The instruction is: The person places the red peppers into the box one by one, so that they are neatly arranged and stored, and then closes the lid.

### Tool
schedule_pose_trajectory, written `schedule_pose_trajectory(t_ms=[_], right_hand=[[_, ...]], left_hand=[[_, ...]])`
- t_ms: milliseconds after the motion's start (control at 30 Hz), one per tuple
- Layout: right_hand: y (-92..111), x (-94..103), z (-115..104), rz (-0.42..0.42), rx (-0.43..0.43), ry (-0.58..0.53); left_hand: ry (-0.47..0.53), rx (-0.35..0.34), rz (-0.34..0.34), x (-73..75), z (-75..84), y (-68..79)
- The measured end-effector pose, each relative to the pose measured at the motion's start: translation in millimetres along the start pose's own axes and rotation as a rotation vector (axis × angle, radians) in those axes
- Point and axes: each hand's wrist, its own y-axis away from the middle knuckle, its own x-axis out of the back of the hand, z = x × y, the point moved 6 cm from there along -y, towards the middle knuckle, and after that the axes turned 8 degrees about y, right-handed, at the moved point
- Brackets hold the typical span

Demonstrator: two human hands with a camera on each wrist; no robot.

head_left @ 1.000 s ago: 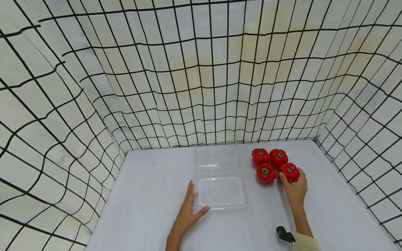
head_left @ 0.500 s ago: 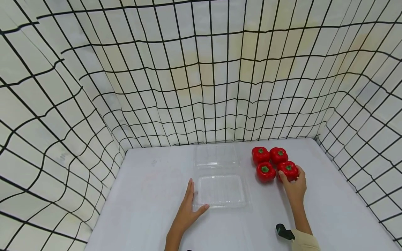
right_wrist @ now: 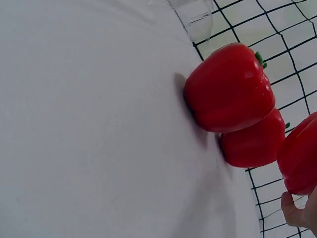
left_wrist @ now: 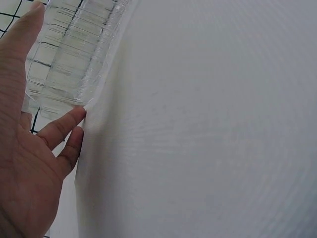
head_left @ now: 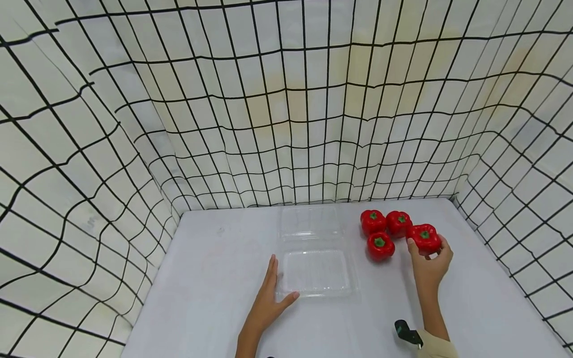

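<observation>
- Black netting [head_left: 306, 89] over white sheeting walls you in at the left, far side and right; on the left wall, faint grey marks [head_left: 90, 223] are too dim to read.
- Your left hand [head_left: 267, 308] lies just beside the near left corner of the clear plastic container [head_left: 317, 273], fingers straight, thumb spread wide, gripping nothing; I cannot tell whether a fingertip touches the rim.
- That container rests in the middle of your white table [head_left: 210, 278], its ribbed tray half towards you and its other half [head_left: 309, 223] spread flat behind, towards the netting.
- To its right, in a close cluster, stand a far left pepper [head_left: 370, 226], a far right pepper [head_left: 396, 228] and a near pepper [head_left: 380, 251], all red, green stems up; they sit between the container and your right hand [head_left: 430, 268].
- With that hand you pinch a fourth pepper [head_left: 424, 239] between thumb and fingers, parted about as wide as its body; it hangs clear of the table, right of the cluster.
- Below, your beige sleeve [head_left: 436, 346] shows, with a small black device [head_left: 407, 333] just beside it, its surface too small to read.
</observation>
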Motion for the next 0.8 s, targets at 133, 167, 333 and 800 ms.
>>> schedule_pose_trajectory(t_ms=[133,167,333,800], right_hand=[[3.1,0.7,-18.1,-0.005,0.082,-0.049],[4.7,-0.4,-23.1,-0.017,0.109,-0.064],[14.2,-13.4,-46.6,-0.132,0.252,-0.091],[51.2,-67.3,-83.0,-0.434,0.434,-0.125]], left_hand=[[0.007,-0.009,-0.003,0.8,1.9,0.2],[0.009,-0.011,-0.002,1.0,2.1,0.3],[0.001,-0.011,-0.001,0.9,1.7,-0.4],[0.006,0.009,-0.004,0.5,0.2,-1.2]])
